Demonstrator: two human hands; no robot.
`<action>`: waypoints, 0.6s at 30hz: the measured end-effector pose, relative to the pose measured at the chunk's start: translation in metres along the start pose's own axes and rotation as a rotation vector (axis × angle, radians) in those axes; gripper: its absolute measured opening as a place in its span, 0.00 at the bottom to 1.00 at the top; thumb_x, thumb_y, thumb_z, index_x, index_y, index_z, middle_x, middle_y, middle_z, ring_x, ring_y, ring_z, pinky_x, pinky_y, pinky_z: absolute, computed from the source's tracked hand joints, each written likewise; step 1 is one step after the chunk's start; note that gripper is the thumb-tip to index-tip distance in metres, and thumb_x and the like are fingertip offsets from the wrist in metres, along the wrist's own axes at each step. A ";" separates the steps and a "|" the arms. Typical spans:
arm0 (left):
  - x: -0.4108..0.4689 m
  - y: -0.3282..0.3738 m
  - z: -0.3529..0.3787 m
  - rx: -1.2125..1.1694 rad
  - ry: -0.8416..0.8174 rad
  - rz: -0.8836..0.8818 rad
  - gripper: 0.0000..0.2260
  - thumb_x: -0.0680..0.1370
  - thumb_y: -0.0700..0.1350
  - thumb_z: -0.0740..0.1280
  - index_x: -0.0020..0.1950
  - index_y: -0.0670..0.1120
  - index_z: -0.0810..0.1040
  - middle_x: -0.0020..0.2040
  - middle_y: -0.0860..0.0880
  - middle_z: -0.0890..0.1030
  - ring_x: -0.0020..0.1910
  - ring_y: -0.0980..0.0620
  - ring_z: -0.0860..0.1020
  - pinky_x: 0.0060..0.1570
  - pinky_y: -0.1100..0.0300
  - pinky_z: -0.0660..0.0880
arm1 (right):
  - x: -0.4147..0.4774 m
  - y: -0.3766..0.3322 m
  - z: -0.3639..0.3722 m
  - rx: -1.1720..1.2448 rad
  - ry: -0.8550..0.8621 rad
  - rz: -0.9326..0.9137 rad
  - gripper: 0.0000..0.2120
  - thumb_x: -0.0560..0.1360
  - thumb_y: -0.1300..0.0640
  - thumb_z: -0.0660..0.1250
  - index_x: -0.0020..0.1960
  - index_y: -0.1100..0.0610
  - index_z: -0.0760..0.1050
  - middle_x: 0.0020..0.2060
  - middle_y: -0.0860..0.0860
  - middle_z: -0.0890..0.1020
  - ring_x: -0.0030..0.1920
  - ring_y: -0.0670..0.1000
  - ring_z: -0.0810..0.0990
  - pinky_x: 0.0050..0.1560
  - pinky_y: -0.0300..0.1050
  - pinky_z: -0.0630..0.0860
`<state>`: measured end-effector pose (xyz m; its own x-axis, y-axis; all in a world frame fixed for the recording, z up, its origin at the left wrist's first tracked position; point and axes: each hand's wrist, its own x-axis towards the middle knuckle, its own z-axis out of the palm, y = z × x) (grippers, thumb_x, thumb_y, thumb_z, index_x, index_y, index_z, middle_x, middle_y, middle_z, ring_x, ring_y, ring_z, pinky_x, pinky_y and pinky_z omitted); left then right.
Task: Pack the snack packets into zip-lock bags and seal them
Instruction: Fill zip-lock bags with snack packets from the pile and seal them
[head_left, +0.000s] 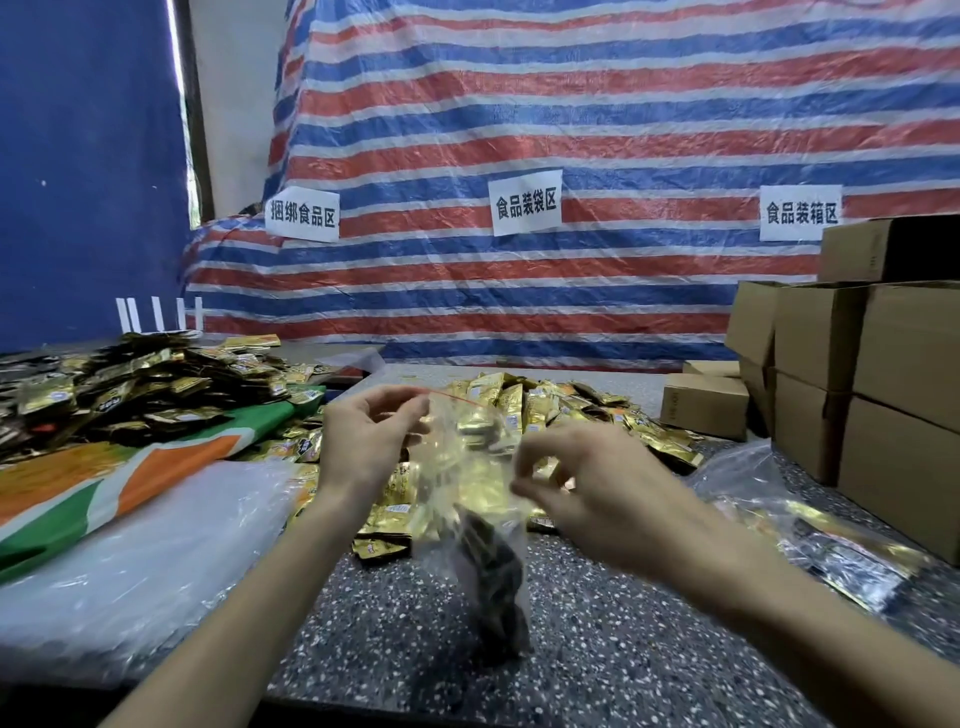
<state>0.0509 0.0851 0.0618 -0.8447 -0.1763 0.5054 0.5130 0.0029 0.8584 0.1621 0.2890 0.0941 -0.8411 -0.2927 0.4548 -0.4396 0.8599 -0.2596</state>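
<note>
I am holding the zip-lock bag (457, 462) up over the speckled table (395, 639) with the left hand (363, 441), which is pinching its red zip edge. The right hand (582, 483) is blurred, fingers curled at the bag's right side, and I cannot tell if it is gripping. A few dark packets (493, 582) are lying inside; the mouth is not sealed yet, I think. Filled bags (831, 545) are lying near right, but many gold packets (571, 410) are lying loose behind. A striped tarp (571, 130) is hanging at the far side, and cardboard boxes (883, 374) are standing right.
</note>
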 end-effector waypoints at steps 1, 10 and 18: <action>0.003 0.001 -0.004 -0.013 0.003 -0.020 0.04 0.76 0.38 0.72 0.45 0.47 0.85 0.38 0.48 0.86 0.34 0.52 0.83 0.36 0.58 0.81 | 0.005 0.009 -0.010 0.049 0.017 0.036 0.04 0.79 0.50 0.68 0.45 0.46 0.77 0.47 0.43 0.80 0.46 0.42 0.79 0.41 0.37 0.72; 0.003 0.009 -0.010 -0.029 -0.172 -0.057 0.04 0.76 0.42 0.72 0.46 0.46 0.86 0.43 0.44 0.87 0.40 0.48 0.85 0.40 0.58 0.81 | 0.027 0.064 -0.041 0.268 0.082 0.116 0.03 0.77 0.61 0.70 0.48 0.57 0.83 0.40 0.50 0.85 0.40 0.49 0.85 0.46 0.51 0.84; -0.005 0.012 -0.006 0.078 -0.186 -0.002 0.04 0.77 0.39 0.71 0.47 0.42 0.85 0.39 0.43 0.86 0.39 0.46 0.85 0.40 0.58 0.83 | 0.023 0.077 -0.041 0.208 0.053 0.068 0.07 0.78 0.65 0.69 0.50 0.55 0.83 0.41 0.48 0.85 0.41 0.43 0.84 0.48 0.43 0.83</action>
<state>0.0617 0.0798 0.0689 -0.8632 0.0081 0.5049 0.5038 0.0797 0.8601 0.1221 0.3658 0.1192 -0.8557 -0.2097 0.4730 -0.4426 0.7702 -0.4592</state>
